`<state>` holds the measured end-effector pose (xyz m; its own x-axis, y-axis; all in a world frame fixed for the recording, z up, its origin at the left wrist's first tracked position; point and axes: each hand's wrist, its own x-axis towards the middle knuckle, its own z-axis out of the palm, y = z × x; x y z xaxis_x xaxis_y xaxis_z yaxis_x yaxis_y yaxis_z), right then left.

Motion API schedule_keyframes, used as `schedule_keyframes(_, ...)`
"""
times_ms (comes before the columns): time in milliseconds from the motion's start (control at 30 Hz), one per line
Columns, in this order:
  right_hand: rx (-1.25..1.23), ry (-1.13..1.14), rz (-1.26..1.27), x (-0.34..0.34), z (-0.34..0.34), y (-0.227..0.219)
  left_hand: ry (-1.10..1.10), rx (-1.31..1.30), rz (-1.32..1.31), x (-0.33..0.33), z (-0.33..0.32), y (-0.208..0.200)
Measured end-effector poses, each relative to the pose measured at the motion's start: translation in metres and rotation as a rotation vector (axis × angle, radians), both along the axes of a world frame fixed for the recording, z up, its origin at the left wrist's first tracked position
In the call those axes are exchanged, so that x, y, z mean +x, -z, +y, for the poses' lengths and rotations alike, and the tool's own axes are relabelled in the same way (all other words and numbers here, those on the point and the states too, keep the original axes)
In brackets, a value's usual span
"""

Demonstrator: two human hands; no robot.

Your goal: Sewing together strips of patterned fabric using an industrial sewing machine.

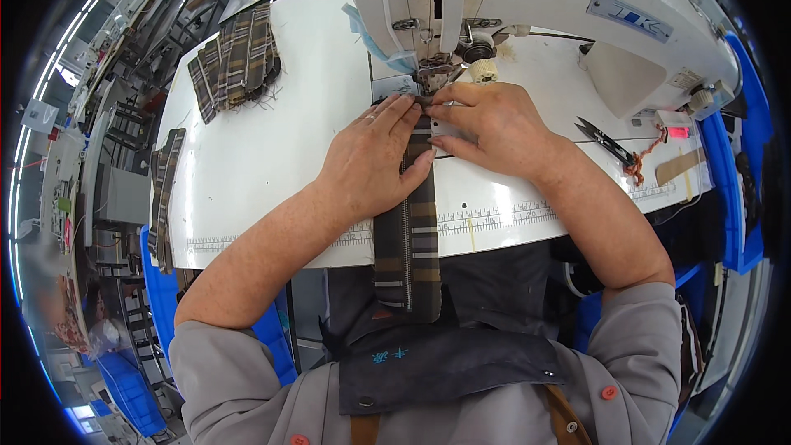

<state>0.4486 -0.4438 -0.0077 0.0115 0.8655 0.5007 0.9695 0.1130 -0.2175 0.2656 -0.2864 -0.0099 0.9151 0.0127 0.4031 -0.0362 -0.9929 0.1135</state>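
Note:
A dark strip of striped, checked cloth with a zipper (405,255) runs from under the sewing machine's presser foot (434,76) toward me. Its near end hangs over the table's front edge. My left hand (372,148) lies flat on the strip, fingers together and stretched toward the needle, thumb spread on the cloth. From the other side, my right hand (492,128) reaches in with stretched fingers. Its index and middle fingertips touch the cloth close to the foot, and its thumb rests apart at the strip's right edge. My fingers partly hide the cloth at the needle.
A pile of striped cloth pieces (237,62) lies at the far left, with more pieces (166,198) over the left edge. Thread snips (606,142) are at the right, below the white machine arm (568,0). A printed ruler (503,216) follows the front edge. Blue bins (733,156) flank the table.

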Motion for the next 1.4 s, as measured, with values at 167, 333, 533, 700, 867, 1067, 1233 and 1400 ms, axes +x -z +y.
schedule_keyframes(167,-0.018,0.049,-0.005,-0.003,0.000,-0.005,0.000,-0.064,-0.002,0.005,0.002,0.000)
schedule_keyframes(333,-0.055,0.075,0.000,-0.003,0.001,-0.005,-0.022,-0.073,-0.017,0.011,0.000,0.002)
schedule_keyframes(533,-0.049,0.071,0.005,-0.004,0.001,-0.007,-0.038,-0.069,-0.026,0.012,0.000,0.003)
schedule_keyframes(700,-0.029,0.036,0.014,0.001,0.001,0.000,-0.032,-0.067,-0.026,0.010,-0.001,0.002)
schedule_keyframes(867,-0.021,-0.002,0.034,0.001,0.000,0.000,-0.012,-0.069,0.024,0.006,-0.003,0.001)
schedule_keyframes(1067,-0.024,0.001,-0.003,0.002,0.000,-0.003,-0.032,-0.048,0.102,0.001,-0.008,0.000)
schedule_keyframes(1233,-0.058,0.007,0.012,0.002,0.000,-0.004,-0.033,-0.039,0.106,0.000,-0.007,-0.003)
schedule_keyframes(1400,-0.055,0.017,0.002,0.000,-0.001,-0.005,-0.026,-0.038,0.069,0.000,-0.004,-0.004)
